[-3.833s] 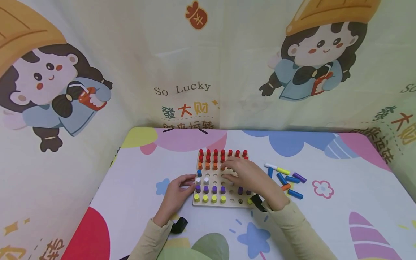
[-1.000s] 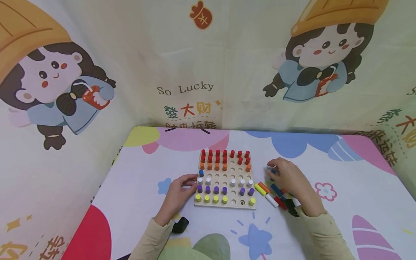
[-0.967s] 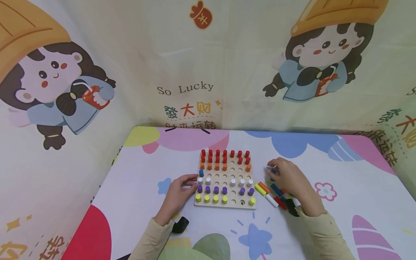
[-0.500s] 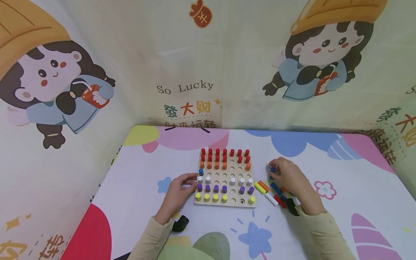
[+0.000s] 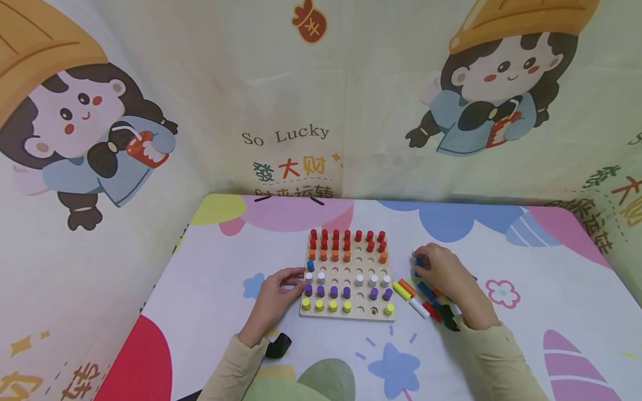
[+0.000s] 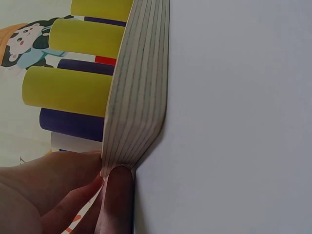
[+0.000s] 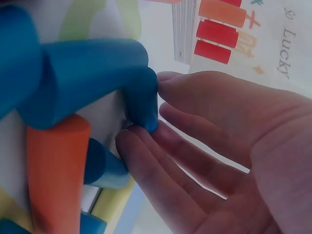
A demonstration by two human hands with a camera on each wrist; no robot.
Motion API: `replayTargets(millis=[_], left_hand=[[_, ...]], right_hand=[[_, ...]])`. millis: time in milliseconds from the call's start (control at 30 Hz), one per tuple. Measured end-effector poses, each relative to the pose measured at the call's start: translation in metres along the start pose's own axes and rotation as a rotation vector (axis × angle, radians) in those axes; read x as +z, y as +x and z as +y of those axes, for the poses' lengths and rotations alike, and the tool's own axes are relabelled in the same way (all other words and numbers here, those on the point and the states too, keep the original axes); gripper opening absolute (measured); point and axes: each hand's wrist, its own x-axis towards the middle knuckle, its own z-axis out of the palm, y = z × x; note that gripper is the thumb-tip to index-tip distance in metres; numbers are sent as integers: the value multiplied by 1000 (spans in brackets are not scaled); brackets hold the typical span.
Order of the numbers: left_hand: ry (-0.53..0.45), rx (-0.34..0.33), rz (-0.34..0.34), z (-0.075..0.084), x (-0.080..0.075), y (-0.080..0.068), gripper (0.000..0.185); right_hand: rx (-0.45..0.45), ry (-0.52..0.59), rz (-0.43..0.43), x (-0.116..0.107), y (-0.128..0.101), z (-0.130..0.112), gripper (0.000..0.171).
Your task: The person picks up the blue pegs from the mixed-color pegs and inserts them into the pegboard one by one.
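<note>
A wooden pegboard (image 5: 346,317) carries rows of upright pegs: red at the back, then orange, one blue peg (image 5: 310,266), white, purple and yellow pegs (image 5: 319,304) in front. Several holes show bare. My left hand (image 5: 273,298) pinches the board's left edge; the left wrist view has thumb and fingers at the corner of the layered board edge (image 6: 139,78). Right of the board, my right hand (image 5: 448,273) pinches a blue peg (image 7: 143,100) between thumb and fingertips, close to other loose pegs. Part of that blue peg (image 5: 419,267) is hidden by the fingers in the head view.
Between board and right forearm lie loose pegs: yellow (image 5: 400,290), orange (image 5: 407,287), white (image 5: 419,307), red (image 5: 432,311) and blue (image 5: 426,291). More are partly under the right hand. A patterned cloth wall (image 5: 371,139) rises behind the table (image 5: 215,312).
Since the oldest frame my right hand has left the board and moved right to the loose pegs, uncovering white pegs in the white row. Over the last second both hands stay nearly still.
</note>
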Motion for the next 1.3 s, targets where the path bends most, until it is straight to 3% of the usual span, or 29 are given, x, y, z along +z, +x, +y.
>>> replayTargets(millis=[533, 1300], left_hand=[[6, 0, 1, -1, 1, -1, 33], [6, -3, 8, -2, 0, 0, 33]], right_hand=[[-61, -33, 29, 2, 3, 2, 17], [-64, 21, -1, -3, 2, 0, 14]])
